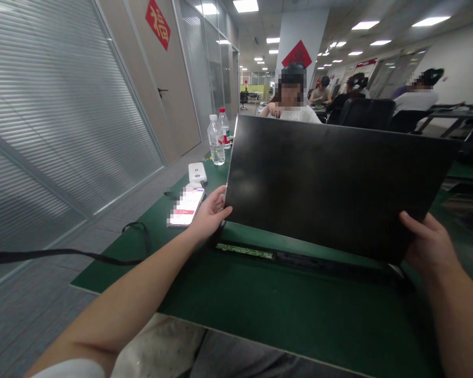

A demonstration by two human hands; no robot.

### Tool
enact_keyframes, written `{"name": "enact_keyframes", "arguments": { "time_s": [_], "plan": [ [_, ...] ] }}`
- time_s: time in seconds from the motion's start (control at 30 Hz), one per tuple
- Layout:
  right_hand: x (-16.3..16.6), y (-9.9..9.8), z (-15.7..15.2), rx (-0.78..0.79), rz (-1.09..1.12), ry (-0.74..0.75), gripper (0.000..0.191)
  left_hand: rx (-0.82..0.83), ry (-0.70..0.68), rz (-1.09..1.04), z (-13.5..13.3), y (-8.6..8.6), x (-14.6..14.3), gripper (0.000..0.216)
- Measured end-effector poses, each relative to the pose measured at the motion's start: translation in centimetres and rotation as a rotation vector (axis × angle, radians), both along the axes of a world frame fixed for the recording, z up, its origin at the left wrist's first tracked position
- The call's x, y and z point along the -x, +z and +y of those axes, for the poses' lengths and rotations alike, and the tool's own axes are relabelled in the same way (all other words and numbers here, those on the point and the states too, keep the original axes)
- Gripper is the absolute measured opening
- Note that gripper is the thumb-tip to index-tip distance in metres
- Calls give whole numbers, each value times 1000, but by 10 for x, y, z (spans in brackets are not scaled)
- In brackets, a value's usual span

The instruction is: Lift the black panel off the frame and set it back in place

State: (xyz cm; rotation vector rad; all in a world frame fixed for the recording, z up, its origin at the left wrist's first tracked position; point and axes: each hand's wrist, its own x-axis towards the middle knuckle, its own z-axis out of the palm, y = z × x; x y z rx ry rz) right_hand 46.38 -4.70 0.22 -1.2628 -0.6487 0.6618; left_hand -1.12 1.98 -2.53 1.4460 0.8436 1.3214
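Note:
A large black flat display panel (331,184) stands tilted up in front of me, above the green table. My left hand (213,209) grips its lower left edge, thumb on the front face and fingers at the side. At the lower right corner, my right hand (429,239) is closed on the panel with the thumb across its front; its other fingers are hidden behind. Below the panel's bottom edge lies a narrow green circuit board (244,251), in line with a dark strip (319,264) that runs to the right.
Left of the panel, a lit phone (187,206) and a white power bank (197,172) lie on the green table (284,310). Two water bottles (216,142) stand behind them. A black strap (63,254) crosses at left. A person (295,113) sits opposite; several others sit farther back.

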Motion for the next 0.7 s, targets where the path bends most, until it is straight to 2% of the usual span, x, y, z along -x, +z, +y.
{"name": "enact_keyframes", "arguments": {
  "time_s": [0.2,0.47,0.7],
  "plan": [
    [2,0,0,-58,-3,-22,37,72,-76,-59,-6,6,-3,62],
    [6,2,-1,-34,17,-30,40,113,-118,-102,-9,6,-8,61],
    [3,-3,2,-13,44,-4,40,141,-115,-89,-11,8,-9,62]
  ]
}}
